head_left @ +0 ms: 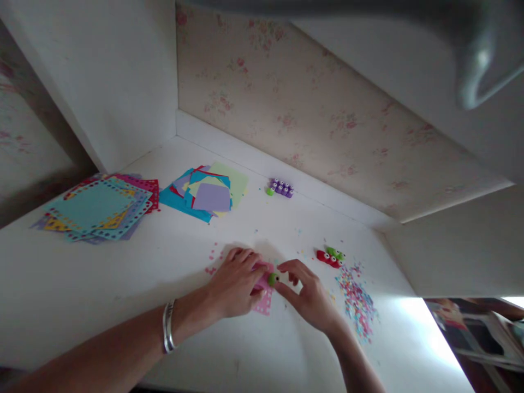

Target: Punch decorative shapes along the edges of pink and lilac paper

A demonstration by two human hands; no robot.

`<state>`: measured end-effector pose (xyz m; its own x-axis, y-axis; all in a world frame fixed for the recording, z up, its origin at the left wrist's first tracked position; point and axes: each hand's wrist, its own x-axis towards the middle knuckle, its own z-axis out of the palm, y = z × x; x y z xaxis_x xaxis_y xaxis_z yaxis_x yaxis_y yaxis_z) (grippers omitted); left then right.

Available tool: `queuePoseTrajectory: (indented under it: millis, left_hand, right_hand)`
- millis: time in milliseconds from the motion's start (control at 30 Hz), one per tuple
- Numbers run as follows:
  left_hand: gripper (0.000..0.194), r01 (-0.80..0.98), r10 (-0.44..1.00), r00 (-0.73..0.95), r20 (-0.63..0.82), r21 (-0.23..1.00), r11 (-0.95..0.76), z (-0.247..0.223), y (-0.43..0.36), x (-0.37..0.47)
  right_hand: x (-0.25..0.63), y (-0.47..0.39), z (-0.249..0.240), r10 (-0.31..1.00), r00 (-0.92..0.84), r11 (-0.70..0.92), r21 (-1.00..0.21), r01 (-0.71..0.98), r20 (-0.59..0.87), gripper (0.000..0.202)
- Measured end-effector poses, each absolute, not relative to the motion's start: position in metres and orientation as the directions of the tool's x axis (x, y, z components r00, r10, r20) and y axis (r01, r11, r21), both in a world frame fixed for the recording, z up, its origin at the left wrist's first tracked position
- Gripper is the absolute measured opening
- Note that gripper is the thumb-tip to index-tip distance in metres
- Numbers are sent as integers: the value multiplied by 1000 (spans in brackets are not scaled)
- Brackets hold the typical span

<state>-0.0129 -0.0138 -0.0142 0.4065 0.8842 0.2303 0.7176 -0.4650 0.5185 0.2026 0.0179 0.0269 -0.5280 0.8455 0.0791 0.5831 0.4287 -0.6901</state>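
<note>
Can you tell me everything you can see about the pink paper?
The pink paper lies on the white table, partly covered by the left hand, which rests on it. It looks thin, with little holes dotted near the edge that shows. A small green thing with an eye is at its right side, by the right hand. I can't see its whole shape.

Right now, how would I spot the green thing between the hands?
On the white tabletop, find the pink paper under the left hand. By the right hand is a small, rounded green piece with an eye. Other green pieces sit beside red pieces or purple pieces; this alone is between the hands.
</note>
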Motion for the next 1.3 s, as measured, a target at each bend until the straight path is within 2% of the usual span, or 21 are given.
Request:
queuePoseTrajectory:
  millis: [100,433,533,733,800,833,900,967,1100,1300]
  left_hand:
    - [39,727,893,394,219,521,-448,-13,-13,-13]
    - [37,727,896,399,196,529,-439,-12,-13,-14]
    - [41,720,898,394,193,542,-433,-14,-12,-13]
    - [45,720,895,400,199,537,-441,-20,-10,-12]
    - [46,723,893,402,201,528,-445,-21,-10,-12]
    - [46,723,892,404,202,526,-447,-21,-10,-12]
    - [47,722,892,404,203,529,-447,-21,-10,-11]
    - [48,722,894,400,204,531,-444,-20,-10,-11]
    - [48,723,894,396,210,529,-444,-20,-10,-12]
    - [50,730,898,401,182,529,-433,-21,-9,-13]
  right_hand:
    - [213,11,20,803,-593,504,-597,624,59,19]
    - [244,-2,13,884,-465,412,-540,734,42,21]
    - [242,-3,13,911,-409,358,-574,736,43,18]
    - [273,29,16,975,-205,199,-732,651,83,22]
    - [297,55,22,983,-138,184,-727,661,123,28]
    - [310,70,26,983,-114,180,-675,716,141,31]
    - [332,98,34,983,-125,173,-447,877,136,34]
    - [347,121,40,980,-166,195,-357,914,110,31]
    - [354,145,39,963,-270,266,-279,923,24,24]
    - [354,152,29,939,-339,321,-216,922,-53,25]
